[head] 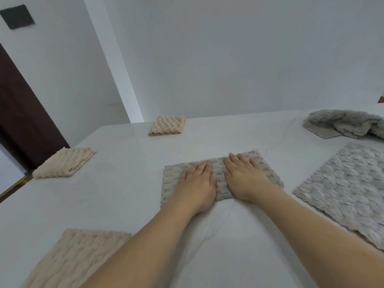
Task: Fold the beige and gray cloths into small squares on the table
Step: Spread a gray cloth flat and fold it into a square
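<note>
My left hand (197,183) and right hand (245,179) press flat, fingers spread, gripping nothing, on the half-folded gray cloth (172,179); lifting unevenly could let its plush layers slide askew.

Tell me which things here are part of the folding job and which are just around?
Job: gray textured cloth under both hands; flat gray cloth; crumpled gray cloth; three beige cloths; white table.
Around: dark square wall panel; brown door.

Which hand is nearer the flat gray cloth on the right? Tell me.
Right. The right hand presses the half-folded cloth on its side toward the flat gray cloth; the left hand lies beside it, farther away.
</note>
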A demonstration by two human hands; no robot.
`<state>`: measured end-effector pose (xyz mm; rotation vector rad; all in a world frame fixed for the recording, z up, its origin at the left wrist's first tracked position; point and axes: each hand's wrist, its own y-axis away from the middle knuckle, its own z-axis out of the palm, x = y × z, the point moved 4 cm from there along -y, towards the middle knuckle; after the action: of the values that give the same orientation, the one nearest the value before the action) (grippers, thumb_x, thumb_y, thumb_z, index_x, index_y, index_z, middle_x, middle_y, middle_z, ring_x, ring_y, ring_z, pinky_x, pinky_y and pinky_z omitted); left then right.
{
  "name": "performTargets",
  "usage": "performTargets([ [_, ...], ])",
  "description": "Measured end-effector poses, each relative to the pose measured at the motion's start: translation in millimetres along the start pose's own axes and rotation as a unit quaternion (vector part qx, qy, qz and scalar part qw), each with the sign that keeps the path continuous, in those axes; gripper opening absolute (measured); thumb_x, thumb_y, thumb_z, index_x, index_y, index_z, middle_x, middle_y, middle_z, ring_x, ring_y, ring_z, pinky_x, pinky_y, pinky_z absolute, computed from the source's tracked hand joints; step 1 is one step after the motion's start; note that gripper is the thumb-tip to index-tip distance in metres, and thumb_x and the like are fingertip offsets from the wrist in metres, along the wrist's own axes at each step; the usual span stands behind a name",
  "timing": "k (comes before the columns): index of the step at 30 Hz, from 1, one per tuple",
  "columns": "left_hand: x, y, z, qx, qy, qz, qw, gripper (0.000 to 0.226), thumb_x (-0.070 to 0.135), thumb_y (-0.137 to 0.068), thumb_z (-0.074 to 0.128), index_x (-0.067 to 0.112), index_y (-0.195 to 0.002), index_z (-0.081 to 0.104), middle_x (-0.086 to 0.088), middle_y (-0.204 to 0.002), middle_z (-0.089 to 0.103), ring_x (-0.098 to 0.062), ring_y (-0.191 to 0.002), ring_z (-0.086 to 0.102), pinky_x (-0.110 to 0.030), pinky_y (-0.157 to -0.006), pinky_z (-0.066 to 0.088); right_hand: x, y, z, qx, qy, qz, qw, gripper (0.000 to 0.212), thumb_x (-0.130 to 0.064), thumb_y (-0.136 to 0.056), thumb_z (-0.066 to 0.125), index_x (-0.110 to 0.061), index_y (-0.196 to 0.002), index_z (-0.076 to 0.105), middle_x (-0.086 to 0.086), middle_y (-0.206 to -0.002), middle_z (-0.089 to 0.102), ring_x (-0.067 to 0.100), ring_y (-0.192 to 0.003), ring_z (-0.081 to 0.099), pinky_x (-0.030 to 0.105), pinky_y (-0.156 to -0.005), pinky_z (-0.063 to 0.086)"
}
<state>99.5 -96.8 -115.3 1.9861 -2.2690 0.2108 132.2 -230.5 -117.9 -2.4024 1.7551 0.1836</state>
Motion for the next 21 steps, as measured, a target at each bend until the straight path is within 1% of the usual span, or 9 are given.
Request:
performTargets([
  [3, -10, 4, 15, 0.001, -0.015, -0.007, 1.0, 0.057, 0.043, -0.104, 0.014, 0.024, -0.158, 0.007, 0.007, -0.165, 0.002, -0.013, -0.151, -0.002, -0.04, -0.122, -0.004, 7, 3, 10, 0.011, 0.002, 0.01, 1.0, 0.054, -0.036, -0.103, 0.014, -0.02, -0.155, 0.013, -0.001, -0.163, 0.008, 0.018, -0.149, 0.004, 0.042, -0.121, 0.001],
  [6, -18, 5, 10, -0.012, -0.024, -0.007, 1.0, 0.058, 0.045, -0.104, 0.013, 0.025, -0.158, 0.004, 0.007, -0.165, -0.001, -0.011, -0.151, -0.005, -0.039, -0.122, -0.005, 8, 1, 8, -0.002, -0.001, 0.009, 1.0, 0.054, -0.038, -0.103, 0.013, -0.022, -0.155, 0.011, -0.002, -0.163, 0.006, 0.017, -0.149, 0.002, 0.041, -0.121, 0.0],
  [10, -41, 16, 4, -0.019, -0.005, -0.032, 0.999, 0.059, 0.046, -0.104, 0.012, 0.023, -0.158, 0.002, 0.007, -0.165, -0.004, -0.01, -0.15, -0.007, -0.035, -0.122, -0.005, 18, 2, 7, -0.013, 0.004, 0.009, 1.0, 0.056, -0.041, -0.102, 0.011, -0.025, -0.155, 0.007, -0.003, -0.163, 0.002, 0.016, -0.149, 0.0, 0.039, -0.121, 0.0],
  [13, -68, 27, -1, -0.047, -0.017, -0.075, 0.996, 0.059, 0.044, -0.104, 0.01, 0.021, -0.158, -0.001, 0.005, -0.165, -0.007, -0.013, -0.151, -0.008, -0.037, -0.122, -0.005, 50, 8, -2, -0.038, 0.041, 0.046, 0.997, 0.057, -0.042, -0.102, 0.009, -0.022, -0.155, 0.003, -0.001, -0.163, -0.001, 0.017, -0.149, -0.001, 0.041, -0.121, 0.0],
  [15, -79, 28, -12, -0.066, -0.061, -0.104, 0.991, 0.06, 0.042, -0.104, 0.01, 0.018, -0.158, -0.001, 0.002, -0.165, -0.007, -0.017, -0.151, -0.009, -0.04, -0.122, -0.008, 65, 11, -16, -0.039, 0.108, 0.074, 0.991, 0.059, -0.041, -0.102, 0.009, -0.016, -0.155, 0.004, 0.002, -0.163, 0.001, 0.019, -0.149, -0.001, 0.043, -0.121, -0.002],
  [16, -75, 23, -20, -0.054, -0.077, -0.101, 0.99, 0.059, 0.041, -0.104, 0.01, 0.017, -0.158, 0.002, 0.001, -0.165, -0.006, -0.019, -0.151, -0.009, -0.042, -0.121, -0.009, 64, 10, -23, -0.024, 0.13, 0.074, 0.988, 0.059, -0.039, -0.102, 0.01, -0.013, -0.155, 0.006, 0.003, -0.163, 0.002, 0.02, -0.149, -0.001, 0.043, -0.121, -0.002],
  [17, -65, 16, -27, -0.027, -0.073, -0.083, 0.993, 0.059, 0.039, -0.105, 0.012, 0.015, -0.158, 0.005, 0.0, -0.165, -0.004, -0.02, -0.151, -0.009, -0.042, -0.121, -0.01, 55, 6, -28, -0.001, 0.126, 0.063, 0.99, 0.058, -0.037, -0.103, 0.012, -0.012, -0.155, 0.007, 0.004, -0.163, 0.002, 0.02, -0.15, -0.002, 0.043, -0.121, -0.003],
  [19, -33, 0, -31, 0.022, -0.024, -0.027, 0.999, 0.056, 0.035, -0.105, 0.016, 0.015, -0.157, 0.009, 0.0, -0.165, -0.001, -0.02, -0.151, -0.007, -0.042, -0.122, -0.007, 27, -3, -29, 0.026, 0.064, 0.029, 0.997, 0.056, -0.034, -0.104, 0.015, -0.011, -0.155, 0.009, 0.005, -0.163, 0.002, 0.021, -0.15, -0.001, 0.042, -0.121, -0.001],
  [21, -7, -7, -14, 0.007, 0.009, 0.006, 1.0, 0.056, 0.035, -0.105, 0.017, 0.015, -0.157, 0.01, 0.0, -0.165, 0.002, -0.019, -0.151, -0.003, -0.041, -0.122, -0.003, 1, -6, -13, -0.009, 0.008, 0.004, 1.0, 0.056, -0.034, -0.104, 0.017, -0.012, -0.155, 0.01, 0.005, -0.163, 0.003, 0.02, -0.15, 0.001, 0.041, -0.121, 0.001],
])
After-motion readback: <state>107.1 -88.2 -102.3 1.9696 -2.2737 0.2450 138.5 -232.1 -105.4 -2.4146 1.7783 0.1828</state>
